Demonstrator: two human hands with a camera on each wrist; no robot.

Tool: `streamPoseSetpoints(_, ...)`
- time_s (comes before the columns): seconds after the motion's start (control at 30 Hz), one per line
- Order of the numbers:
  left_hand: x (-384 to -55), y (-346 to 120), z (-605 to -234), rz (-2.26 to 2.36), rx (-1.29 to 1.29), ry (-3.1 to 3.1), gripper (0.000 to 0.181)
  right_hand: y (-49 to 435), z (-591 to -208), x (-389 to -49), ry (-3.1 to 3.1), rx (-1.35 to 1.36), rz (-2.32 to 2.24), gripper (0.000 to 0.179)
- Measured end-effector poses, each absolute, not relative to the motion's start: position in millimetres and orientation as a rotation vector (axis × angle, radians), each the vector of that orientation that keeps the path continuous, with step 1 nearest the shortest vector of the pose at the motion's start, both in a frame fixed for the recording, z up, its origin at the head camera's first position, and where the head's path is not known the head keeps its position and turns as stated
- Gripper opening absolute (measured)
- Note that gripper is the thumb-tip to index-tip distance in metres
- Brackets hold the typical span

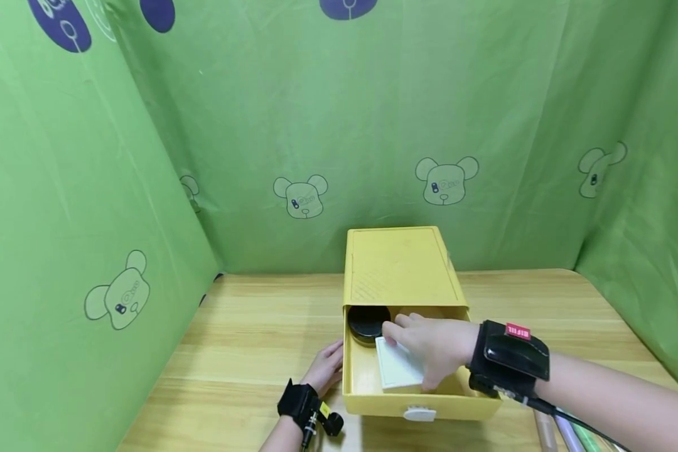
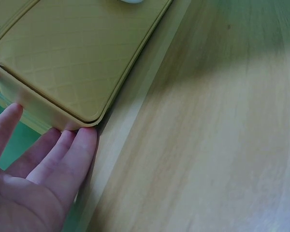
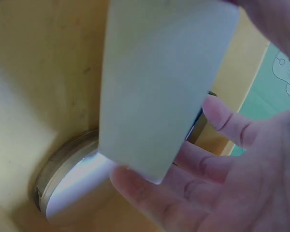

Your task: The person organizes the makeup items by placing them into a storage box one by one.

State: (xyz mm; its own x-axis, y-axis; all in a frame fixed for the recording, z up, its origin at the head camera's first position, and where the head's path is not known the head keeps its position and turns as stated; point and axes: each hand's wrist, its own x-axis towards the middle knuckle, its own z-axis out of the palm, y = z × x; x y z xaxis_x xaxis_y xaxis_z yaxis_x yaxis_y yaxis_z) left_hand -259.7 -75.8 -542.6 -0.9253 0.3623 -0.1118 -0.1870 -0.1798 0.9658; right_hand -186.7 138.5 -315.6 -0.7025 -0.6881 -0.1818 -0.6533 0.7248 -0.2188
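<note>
A yellow drawer box point(image 1: 401, 267) stands on the table with its drawer point(image 1: 392, 405) pulled out toward me. Inside the drawer, my right hand point(image 1: 437, 345) grips a flat white box point(image 1: 395, 364), thumb at the near end and fingers at the far end. In the right wrist view the white box point(image 3: 159, 87) is tilted, and I cannot tell whether it touches the drawer floor. A black round container point(image 1: 368, 321) sits at the drawer's back left. My left hand point(image 1: 324, 370) touches the drawer's left side; in the left wrist view its extended fingertips press the yellow edge.
Several coloured tubes or sticks point(image 1: 567, 433) lie at the table's lower right, partly under the right forearm. A white knob point(image 1: 419, 414) sticks out from the drawer front. Green printed cloth point(image 1: 373, 113) hangs behind and at both sides of the wooden table point(image 1: 260, 326).
</note>
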Motion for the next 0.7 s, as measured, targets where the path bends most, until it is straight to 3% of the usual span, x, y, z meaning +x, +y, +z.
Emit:
streamPoseSetpoints(0.43, -263.0, -75.4, -547.8, 2.167, 0.208, 1.730, 0.065, 135.6, -325.4, -188.7, 2.666, -1.091, -0.191, 0.064)
streamPoseSetpoints(0.7, -262.5, -76.9, -553.4, 2.162, 0.234, 1.740, 0.054, 135.3, -322.6, -188.8, 2.655, -1.065, -0.176, 0.062)
